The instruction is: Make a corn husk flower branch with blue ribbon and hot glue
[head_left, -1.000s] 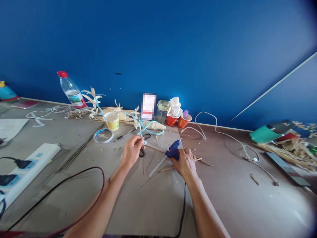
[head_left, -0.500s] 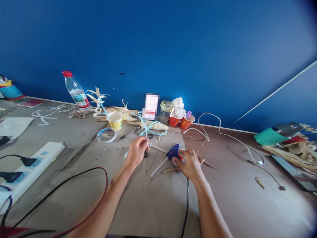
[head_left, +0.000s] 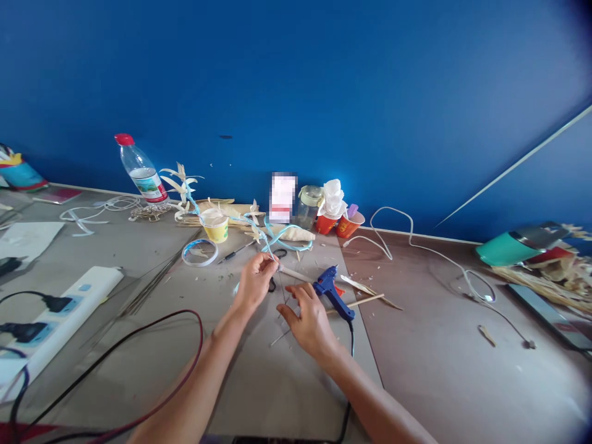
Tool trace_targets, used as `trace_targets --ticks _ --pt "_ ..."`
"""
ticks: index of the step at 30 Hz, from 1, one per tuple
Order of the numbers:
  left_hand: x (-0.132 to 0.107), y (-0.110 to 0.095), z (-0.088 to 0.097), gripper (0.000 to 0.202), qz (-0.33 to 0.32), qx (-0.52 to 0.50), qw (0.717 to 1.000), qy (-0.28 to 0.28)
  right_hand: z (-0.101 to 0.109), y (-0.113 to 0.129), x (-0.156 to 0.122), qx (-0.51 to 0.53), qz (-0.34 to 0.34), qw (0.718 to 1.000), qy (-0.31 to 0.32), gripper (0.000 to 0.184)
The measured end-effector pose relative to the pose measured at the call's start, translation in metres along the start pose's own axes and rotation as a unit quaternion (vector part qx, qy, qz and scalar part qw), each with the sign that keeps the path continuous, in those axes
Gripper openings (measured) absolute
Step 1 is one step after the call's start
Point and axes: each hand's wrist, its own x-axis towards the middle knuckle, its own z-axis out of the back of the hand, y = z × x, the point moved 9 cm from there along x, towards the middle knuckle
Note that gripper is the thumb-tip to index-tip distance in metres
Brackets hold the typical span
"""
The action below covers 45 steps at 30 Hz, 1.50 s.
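A blue wall (head_left: 324, 92) stands behind everything we have out. Below it spreads our grey and brown desk (head_left: 439, 357). At its left side lies a white power strip (head_left: 87, 287) with black plugs in it, and farther back a red-capped bottle (head_left: 141, 169) stands by the wall.

Our left hand (head_left: 252, 280) has its grip pinched at the fingertips on a thin stem. Our right hand (head_left: 311, 317) holds its fingers parted, its grip released, low over the desk beside the left; we cannot tell whether it touches the thin twig under it. Just beyond it lies the blue glue gun (head_left: 328, 285), its cord running to the near edge.

A yellow cup (head_left: 216, 232) stands left of centre, a tape roll (head_left: 186, 256) beside it. Slimmest is the blue-wrapped stem (head_left: 266, 244) itself, reaching from our fingertips toward pale petals near the wall.
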Motion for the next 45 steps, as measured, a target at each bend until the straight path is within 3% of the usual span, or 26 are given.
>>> trace_targets --ticks 2,7,17,23,32,37,45 --pt "0.0 0.0 0.0 0.013 0.006 -0.01 1.0 -0.003 -0.002 -0.001 0.005 -0.04 0.002 0.999 -0.003 0.027" --pt "0.0 0.004 0.001 0.013 0.025 -0.047 0.999 -0.006 0.0 0.004 0.013 -0.087 0.001 0.996 0.002 0.004" --pt "-0.002 0.009 -0.01 0.027 0.098 -0.251 0.963 0.005 -0.007 0.011 0.013 -0.054 0.01 0.998 0.016 0.019" --pt "-0.004 0.009 -0.018 0.029 0.114 -0.345 0.931 0.045 -0.009 0.016 0.014 -0.008 0.021 0.998 0.052 0.022" --pt "-0.015 -0.003 -0.035 0.025 0.132 -0.431 0.878 0.161 -0.008 0.015 0.013 0.034 0.034 0.996 0.073 0.022" --pt "-0.016 -0.008 -0.035 0.029 0.123 -0.435 0.874 0.18 -0.005 0.005 0.013 0.089 -0.005 0.993 0.072 0.023" --pt "-0.011 0.005 -0.029 0.022 0.14 -0.411 0.89 0.137 -0.005 -0.013 0.011 0.214 -0.104 0.969 0.063 0.021"
